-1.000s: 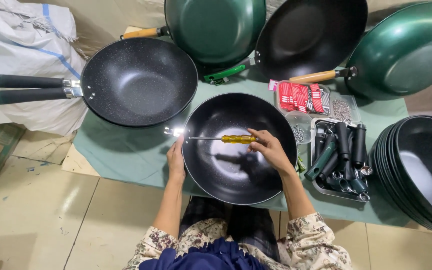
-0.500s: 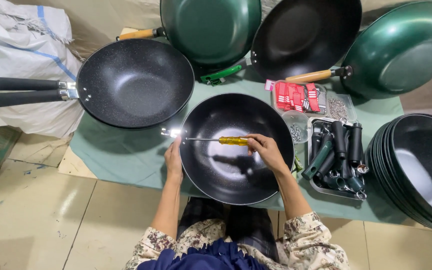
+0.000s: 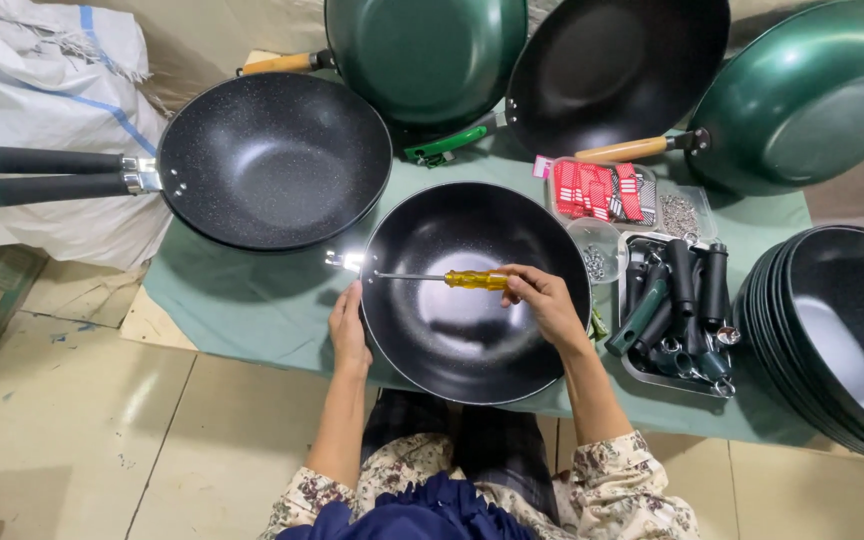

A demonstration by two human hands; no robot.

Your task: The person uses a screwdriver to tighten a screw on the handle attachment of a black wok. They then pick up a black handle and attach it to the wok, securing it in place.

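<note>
At the far left a speckled wok (image 3: 274,160) rests on the green cloth (image 3: 252,300), its two dark handles (image 3: 47,175) sticking out over a white sack (image 3: 42,90). The left hand (image 3: 348,328) curls its fingers on the rim of the black pan (image 3: 475,292) in the middle, steadying it. The right hand (image 3: 544,300) has fingers clamped on a yellow screwdriver (image 3: 452,279), its tip at the pan's left rim. Further right sit a tray of handles (image 3: 677,305) and stacked pans (image 3: 832,335)

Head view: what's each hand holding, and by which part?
Right hand grips the screwdriver by its yellow handle. Left hand steadies the black wok at its rim.
</note>
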